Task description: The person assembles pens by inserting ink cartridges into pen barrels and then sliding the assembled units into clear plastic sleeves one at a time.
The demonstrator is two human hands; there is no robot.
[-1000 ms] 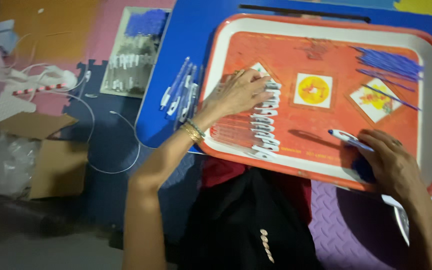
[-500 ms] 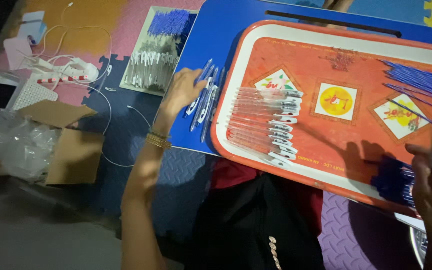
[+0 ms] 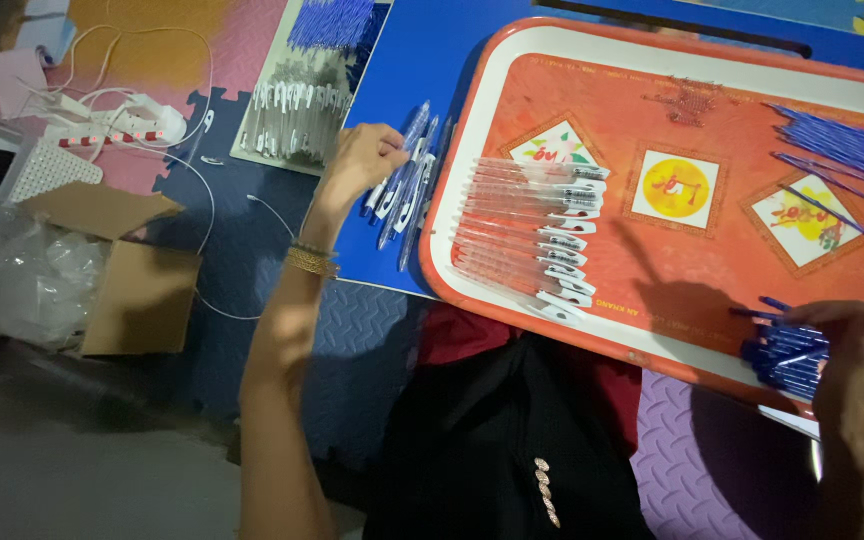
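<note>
Left of the orange tray (image 3: 512, 60), left hand (image 3: 357, 160) pinches assembled pens (image 3: 402, 180); right hand's (image 3: 857, 365) grip unclear.

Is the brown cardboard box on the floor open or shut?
Open. The cardboard box has its flaps spread outward, beside crinkled clear plastic. What is inside cannot be told.

A: That tray (image 3: 712, 290) is bright orange with a white rim and three little diamond pictures in yellow and white.

B: Yep, sitting on a plain blue board (image 3: 452, 60). Blue refills (image 3: 837, 140) too, and the floor mats (image 3: 222, 40) are pink, orange, navy.
</note>
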